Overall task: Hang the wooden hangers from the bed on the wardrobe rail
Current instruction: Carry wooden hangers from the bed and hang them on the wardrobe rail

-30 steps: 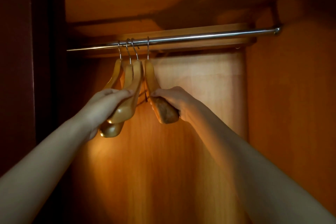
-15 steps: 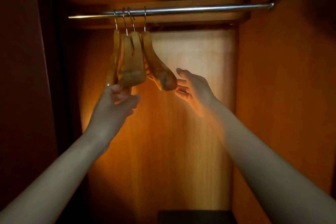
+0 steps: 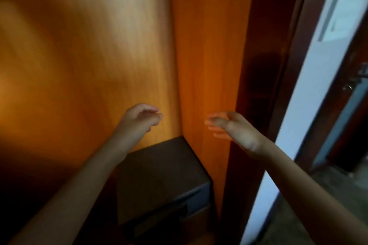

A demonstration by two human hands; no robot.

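Observation:
The view is blurred and turned down and to the right inside the wardrobe. The rail and the wooden hangers are out of frame. My left hand (image 3: 140,118) hovers in front of the orange back panel (image 3: 79,65), fingers loosely curled, holding nothing. My right hand (image 3: 234,130) is held out flat with fingers spread, in front of the wardrobe's right side panel (image 3: 207,55), also empty.
A dark box with a grey front (image 3: 159,181) sits low in the wardrobe's right corner, below my hands. The dark wardrobe frame (image 3: 264,65) stands to the right, then a white wall (image 3: 310,85) and a door with a metal handle (image 3: 358,79).
Both hands let go of the hangers and dropped away from the rail. The view swung down and right, so rail and hangers left the frame.

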